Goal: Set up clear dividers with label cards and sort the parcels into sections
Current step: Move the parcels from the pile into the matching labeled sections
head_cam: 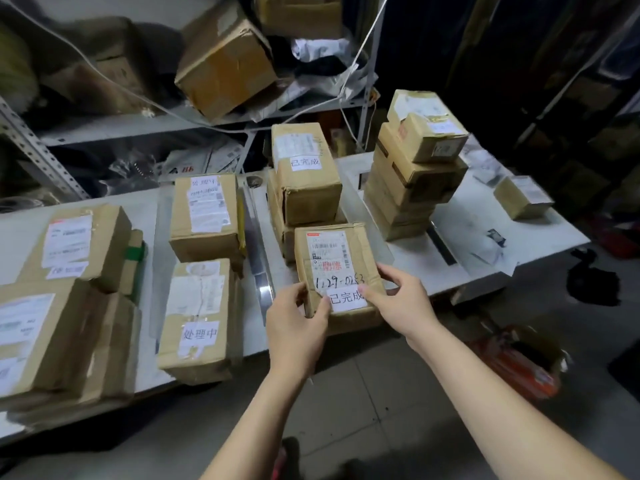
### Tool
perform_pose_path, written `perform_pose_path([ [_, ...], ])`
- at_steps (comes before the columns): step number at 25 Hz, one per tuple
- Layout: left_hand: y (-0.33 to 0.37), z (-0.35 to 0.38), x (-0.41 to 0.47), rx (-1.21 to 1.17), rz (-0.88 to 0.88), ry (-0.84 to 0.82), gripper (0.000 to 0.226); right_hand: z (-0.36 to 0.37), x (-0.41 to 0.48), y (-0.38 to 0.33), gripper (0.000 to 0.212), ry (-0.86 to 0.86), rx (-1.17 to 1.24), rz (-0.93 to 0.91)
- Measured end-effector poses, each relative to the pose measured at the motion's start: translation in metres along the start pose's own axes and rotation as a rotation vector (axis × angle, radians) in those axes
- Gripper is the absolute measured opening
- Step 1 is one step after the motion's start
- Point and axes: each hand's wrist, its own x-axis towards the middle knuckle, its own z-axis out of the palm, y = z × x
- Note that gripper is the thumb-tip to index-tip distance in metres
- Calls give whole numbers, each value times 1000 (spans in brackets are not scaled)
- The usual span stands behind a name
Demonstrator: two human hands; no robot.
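Observation:
A brown cardboard parcel with a shipping label and a white card reading 已完成 sits at the front edge of the white table. My left hand grips its near left corner, thumb on the card. My right hand grips its near right side, thumb also on the card. Behind it stands a stack of parcels with the same card text. Clear dividers stand upright on either side of this section. To the left are two parcels, the nearer one marked 处理中.
More parcels lie at the far left, a tall stack and a small box at the right. A metal shelf with boxes stands behind the table. An orange bag lies on the floor at right.

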Motion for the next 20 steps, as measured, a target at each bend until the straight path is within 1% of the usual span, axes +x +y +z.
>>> perform_pose_path([
  [4,-25,39,-4,23,-87,3,34,1,28,33,61,-101,-28,59],
  [10,-70,71,5,57,-203,6,29,25,61,77,66,-142,-116,144],
  [14,-93,74,17,109,-202,0,37,45,74,93,66,-176,-138,143],
  [20,-107,75,22,113,-214,8,47,52,75,96,65,-139,-191,138],
])
